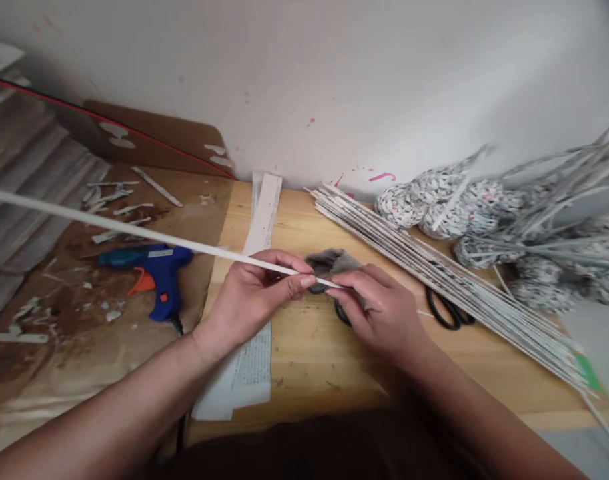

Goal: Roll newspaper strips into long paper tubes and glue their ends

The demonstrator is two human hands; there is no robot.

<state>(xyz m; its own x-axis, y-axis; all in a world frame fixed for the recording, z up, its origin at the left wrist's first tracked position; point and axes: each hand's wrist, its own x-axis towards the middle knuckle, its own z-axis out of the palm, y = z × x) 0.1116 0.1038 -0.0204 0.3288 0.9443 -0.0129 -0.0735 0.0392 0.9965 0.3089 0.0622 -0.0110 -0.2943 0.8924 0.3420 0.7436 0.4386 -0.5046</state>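
Observation:
A long, thin white rolled paper tube point(149, 232) slants from the left edge down to my hands. My left hand point(257, 293) pinches it between thumb and fingers near its right end. Close beside, my right hand point(381, 303) is closed on the tip of the same tube, which goes out of sight behind my fingers. Behind my hands a crumpled grey cloth point(341, 259) lies on the wooden table point(304, 363). Printed paper strips point(264, 213) lie beneath and behind my left hand.
A blue glue gun point(167, 280) lies on stained cardboard point(134, 360) at left, among paper scraps point(109, 193). On the right are a bundle of paper tubes point(449, 280), black-handled scissors point(444, 313) and several woven paper pieces point(484, 207). A wall point(294, 80) stands behind.

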